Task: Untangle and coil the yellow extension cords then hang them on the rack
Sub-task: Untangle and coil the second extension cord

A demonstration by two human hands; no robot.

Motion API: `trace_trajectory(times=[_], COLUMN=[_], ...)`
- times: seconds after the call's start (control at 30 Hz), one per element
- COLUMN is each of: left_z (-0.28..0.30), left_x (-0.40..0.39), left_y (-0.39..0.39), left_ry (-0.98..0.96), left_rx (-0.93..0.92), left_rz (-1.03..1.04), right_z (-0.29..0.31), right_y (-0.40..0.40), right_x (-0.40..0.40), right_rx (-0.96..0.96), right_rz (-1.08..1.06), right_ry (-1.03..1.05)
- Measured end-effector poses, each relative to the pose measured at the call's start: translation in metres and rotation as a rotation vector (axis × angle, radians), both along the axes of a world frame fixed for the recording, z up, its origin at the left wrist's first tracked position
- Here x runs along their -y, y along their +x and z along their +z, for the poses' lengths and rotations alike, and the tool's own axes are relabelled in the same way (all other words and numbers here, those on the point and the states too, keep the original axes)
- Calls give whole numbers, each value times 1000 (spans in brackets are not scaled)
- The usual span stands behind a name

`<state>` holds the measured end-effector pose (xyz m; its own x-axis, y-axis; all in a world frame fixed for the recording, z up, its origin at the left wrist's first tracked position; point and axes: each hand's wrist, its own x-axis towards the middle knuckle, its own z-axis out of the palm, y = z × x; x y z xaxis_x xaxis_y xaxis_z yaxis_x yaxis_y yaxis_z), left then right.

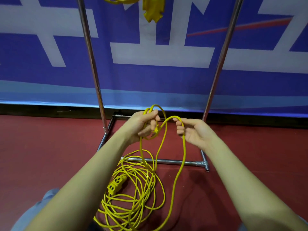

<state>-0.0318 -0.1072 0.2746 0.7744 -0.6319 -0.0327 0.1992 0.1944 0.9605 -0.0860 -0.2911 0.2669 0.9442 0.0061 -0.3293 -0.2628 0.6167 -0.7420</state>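
Observation:
A tangled yellow extension cord lies in a loose heap on the red floor, its yellow socket block on top at the left. My left hand grips a small loop of this cord together with its plug end. My right hand pinches another loop of the same cord, which hangs down to the heap. A second yellow cord with its socket block hangs from the metal rack at the top of the view.
The rack's two chrome uprights rise left and right of my hands, and its base bar crosses the floor just behind the heap. A blue and white banner stands behind the rack. My knee shows at the lower left.

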Motion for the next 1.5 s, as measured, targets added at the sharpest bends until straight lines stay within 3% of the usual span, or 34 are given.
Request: trace_trajectory(times=[0.17,0.43,0.57,0.67,0.83,1.07,1.17,1.37,1.5], left_z=[-9,-23,-20,-17,-9,4,7,2,-3], left_x=[5,15,19,19,12,7,3,-15,-13], left_y=[-6,-16,-21,-20,-7,9,14,23,14], left_ry=[277,268,217,134,-50,-242,-244,40,152], left_rx=[94,98,146,66,-89,-144,-139,-52,-1], left_rz=[-138,-189,-202,-81,110,279,272,244,133], right_z=[11,20,21,20,2,-22,-23,-6,7], right_y=[2,7,13,16,16,-4,-5,1,4], right_x=[-5,-14,-19,-20,-15,-29,-33,-24,-21], right_rx=[58,118,151,147,136,151,172,179,222], right_rz=[1,-102,-112,-115,-168,474,370,235,94], right_ry=[171,421,431,261,-267,-778,-709,-506,-193])
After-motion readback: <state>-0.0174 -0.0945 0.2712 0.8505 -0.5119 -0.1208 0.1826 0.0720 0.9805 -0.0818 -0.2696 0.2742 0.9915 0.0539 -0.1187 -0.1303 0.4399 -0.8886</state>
